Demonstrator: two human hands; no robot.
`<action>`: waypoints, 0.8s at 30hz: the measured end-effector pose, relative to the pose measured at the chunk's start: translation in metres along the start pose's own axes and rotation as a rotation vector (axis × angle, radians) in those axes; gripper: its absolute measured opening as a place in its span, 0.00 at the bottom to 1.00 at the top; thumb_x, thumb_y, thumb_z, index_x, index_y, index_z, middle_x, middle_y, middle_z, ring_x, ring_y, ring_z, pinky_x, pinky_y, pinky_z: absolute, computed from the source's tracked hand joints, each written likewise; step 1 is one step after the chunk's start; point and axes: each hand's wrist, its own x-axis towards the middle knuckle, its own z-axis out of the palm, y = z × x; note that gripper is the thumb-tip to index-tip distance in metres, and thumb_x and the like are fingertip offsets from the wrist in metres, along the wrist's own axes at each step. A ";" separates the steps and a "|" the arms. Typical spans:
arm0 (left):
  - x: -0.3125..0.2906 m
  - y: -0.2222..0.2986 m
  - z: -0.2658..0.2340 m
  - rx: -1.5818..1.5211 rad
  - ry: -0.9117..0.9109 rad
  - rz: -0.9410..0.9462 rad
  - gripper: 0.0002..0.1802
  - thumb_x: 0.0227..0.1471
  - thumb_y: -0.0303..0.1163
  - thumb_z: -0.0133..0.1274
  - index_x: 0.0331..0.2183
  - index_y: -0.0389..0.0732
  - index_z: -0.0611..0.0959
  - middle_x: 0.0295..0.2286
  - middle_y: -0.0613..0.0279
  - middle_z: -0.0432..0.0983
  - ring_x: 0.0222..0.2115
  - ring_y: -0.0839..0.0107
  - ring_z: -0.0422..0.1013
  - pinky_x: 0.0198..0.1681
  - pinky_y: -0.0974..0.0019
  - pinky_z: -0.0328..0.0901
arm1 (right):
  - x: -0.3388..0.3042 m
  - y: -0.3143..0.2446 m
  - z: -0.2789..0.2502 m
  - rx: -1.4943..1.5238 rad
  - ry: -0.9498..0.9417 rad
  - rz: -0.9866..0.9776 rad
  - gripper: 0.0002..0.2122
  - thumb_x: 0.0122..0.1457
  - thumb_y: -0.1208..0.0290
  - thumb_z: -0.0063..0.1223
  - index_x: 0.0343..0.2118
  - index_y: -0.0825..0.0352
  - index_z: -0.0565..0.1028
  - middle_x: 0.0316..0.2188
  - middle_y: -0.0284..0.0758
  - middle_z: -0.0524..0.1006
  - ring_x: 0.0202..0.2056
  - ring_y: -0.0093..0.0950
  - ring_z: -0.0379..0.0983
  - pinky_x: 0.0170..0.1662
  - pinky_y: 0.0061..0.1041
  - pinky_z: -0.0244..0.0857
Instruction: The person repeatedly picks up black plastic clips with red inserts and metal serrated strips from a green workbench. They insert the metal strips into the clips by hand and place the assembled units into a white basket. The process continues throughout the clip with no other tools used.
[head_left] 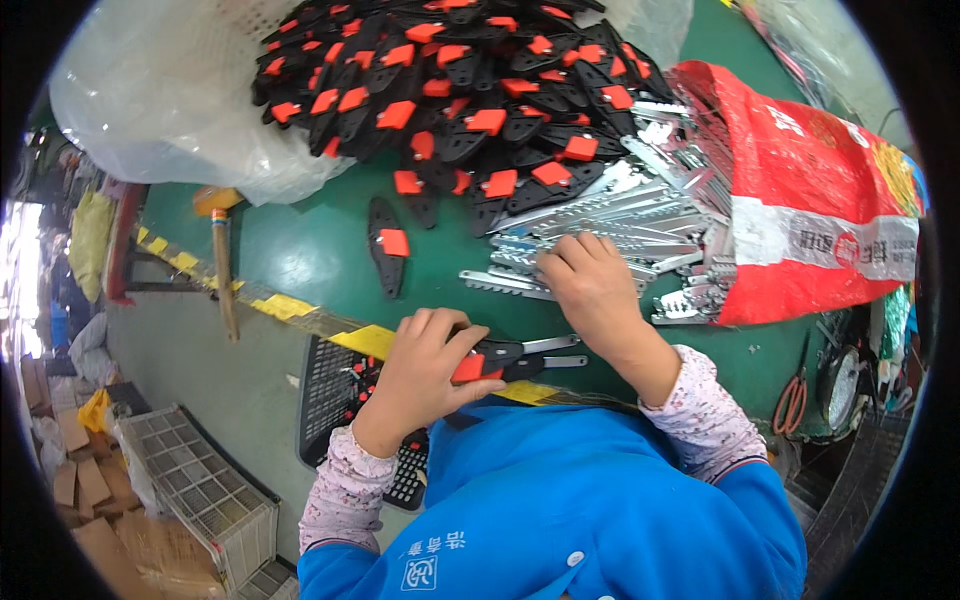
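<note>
My left hand [425, 365] is closed around a couple of black plastic handles with red parts [478, 366], held near the table's front edge. Two flat metal strips [550, 344] stick out of them to the right. With fingers curled down, my right hand [592, 285] rests on a pile of silvery toothed metal strips [630, 215]; its fingertips are hidden, so what they grip does not show. A few strips [507, 284] lie at the pile's near left edge. One loose black handle with a red piece [386, 247] lies on the green table, left of the pile.
Many black-and-red handles [485, 120] are heaped at the back on clear plastic [190, 100]. A red sack [820, 200] lies beside the strips at right. A hammer [222, 260] lies at left, scissors [792, 400] at right. Below the edge is a black crate [325, 395].
</note>
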 end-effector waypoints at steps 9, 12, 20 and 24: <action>0.042 -0.079 -0.014 0.333 0.429 -0.543 0.28 0.56 0.45 0.68 0.48 0.33 0.82 0.37 0.47 0.78 0.37 0.46 0.77 0.41 0.53 0.72 | 0.005 -0.002 -0.001 0.131 -0.076 0.027 0.10 0.50 0.79 0.59 0.37 0.65 0.78 0.34 0.37 0.74 0.41 0.38 0.73 0.45 0.36 0.71; 0.045 -0.081 -0.011 0.283 0.341 -0.508 0.30 0.53 0.41 0.69 0.51 0.34 0.79 0.42 0.45 0.76 0.40 0.44 0.75 0.44 0.53 0.72 | 0.005 -0.002 -0.009 0.167 -0.152 0.024 0.10 0.54 0.79 0.61 0.40 0.65 0.78 0.37 0.38 0.75 0.41 0.41 0.73 0.46 0.39 0.70; 0.005 -0.045 -0.021 -0.072 0.169 -0.120 0.35 0.42 0.23 0.68 0.55 0.39 0.77 0.48 0.49 0.74 0.48 0.45 0.74 0.52 0.54 0.71 | 0.003 -0.004 -0.020 0.799 -0.156 0.190 0.09 0.61 0.81 0.58 0.44 0.68 0.76 0.39 0.42 0.77 0.42 0.46 0.76 0.46 0.40 0.71; 0.003 -0.038 -0.021 -0.021 0.150 -0.099 0.37 0.40 0.22 0.68 0.55 0.42 0.79 0.47 0.50 0.75 0.48 0.48 0.75 0.51 0.53 0.72 | 0.005 -0.008 -0.022 0.812 -0.172 0.144 0.10 0.61 0.82 0.58 0.45 0.69 0.76 0.40 0.43 0.77 0.41 0.48 0.77 0.44 0.41 0.73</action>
